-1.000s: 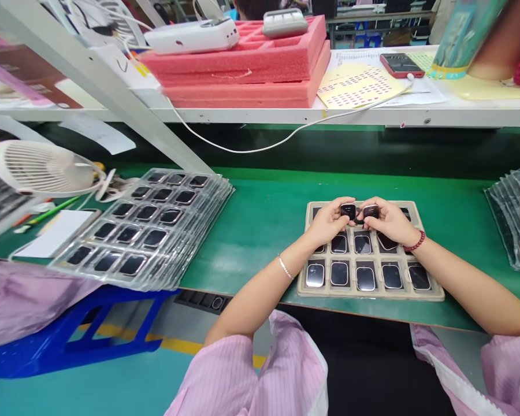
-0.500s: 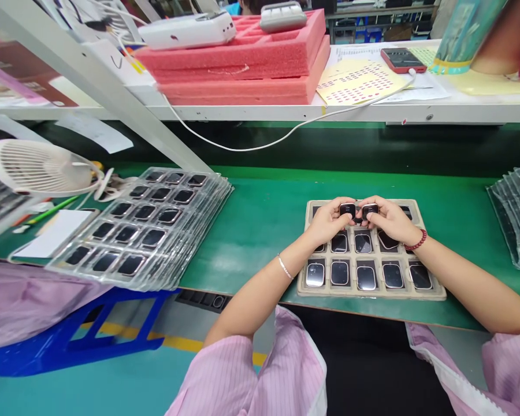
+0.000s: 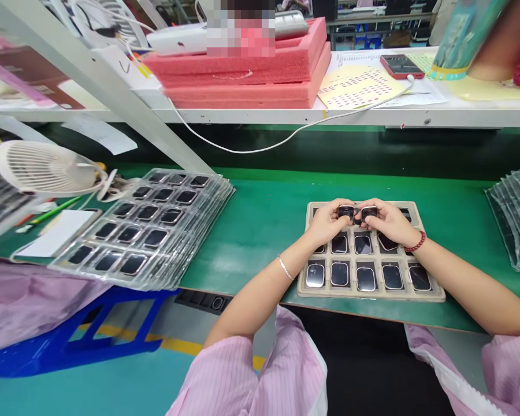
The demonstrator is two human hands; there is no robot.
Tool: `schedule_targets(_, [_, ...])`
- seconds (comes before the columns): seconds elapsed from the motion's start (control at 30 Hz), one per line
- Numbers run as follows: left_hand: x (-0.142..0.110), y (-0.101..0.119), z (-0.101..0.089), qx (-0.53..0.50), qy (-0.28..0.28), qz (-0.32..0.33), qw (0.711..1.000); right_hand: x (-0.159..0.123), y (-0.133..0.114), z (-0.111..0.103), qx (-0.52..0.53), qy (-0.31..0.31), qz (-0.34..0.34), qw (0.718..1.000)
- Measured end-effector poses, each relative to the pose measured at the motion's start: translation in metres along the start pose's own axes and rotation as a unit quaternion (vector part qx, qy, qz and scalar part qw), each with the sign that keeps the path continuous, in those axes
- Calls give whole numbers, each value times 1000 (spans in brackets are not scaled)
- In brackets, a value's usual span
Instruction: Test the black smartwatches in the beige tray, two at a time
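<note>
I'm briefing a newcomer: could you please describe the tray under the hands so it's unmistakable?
On the green table, look right of centre. There, beneath the left hand and right hand, lies the tray. It's beige, unlike the clear stack at left.

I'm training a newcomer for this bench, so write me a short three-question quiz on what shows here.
1. True or false: the left hand holds one screen and the right hand another.
2. What lies on the bench beneath the hands? A) a fan; B) a phone; C) a tray.
3. How many screens sit in the tray's nearest row?

Key: 1. True. 2. C. 3. Five.
</note>
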State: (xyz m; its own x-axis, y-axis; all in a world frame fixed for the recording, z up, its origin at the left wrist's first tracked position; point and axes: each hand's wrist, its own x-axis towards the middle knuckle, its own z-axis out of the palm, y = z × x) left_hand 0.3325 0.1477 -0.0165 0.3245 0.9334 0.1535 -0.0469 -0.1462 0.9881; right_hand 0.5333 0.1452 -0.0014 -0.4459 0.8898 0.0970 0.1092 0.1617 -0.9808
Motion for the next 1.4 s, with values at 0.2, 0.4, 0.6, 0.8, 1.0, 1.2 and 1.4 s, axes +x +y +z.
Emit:
schedule_targets(0.2, [0,0,-1,6,-11,-31,999,0,1,1,4,-2,-15,1000])
schedule_targets(0.4, [0,4,1,6,-13,-52,999,-2,-2,1,-9,3,-9,1000])
schedule_targets(0.6, [-1,4,1,9,-8,-31,999,-1,-2,3,3,7,-12,1000])
schedule_targets(0.8, [-2,6,1,-2,-5,-42,999,-1,-5,2,19,1,1,1000])
schedule_targets(1.0, [2,11,-2,-144,6,-88,986,-1,0,-2,61,24,46,997])
schedule_targets(1.2, [-38,84,-5,-305,-210,-117,921,-1,2,-4,83,36,61,994])
schedule_targets(1.4, [-88,147,26,-308,-451,-163,822,0,6,-10,141,39,84,986])
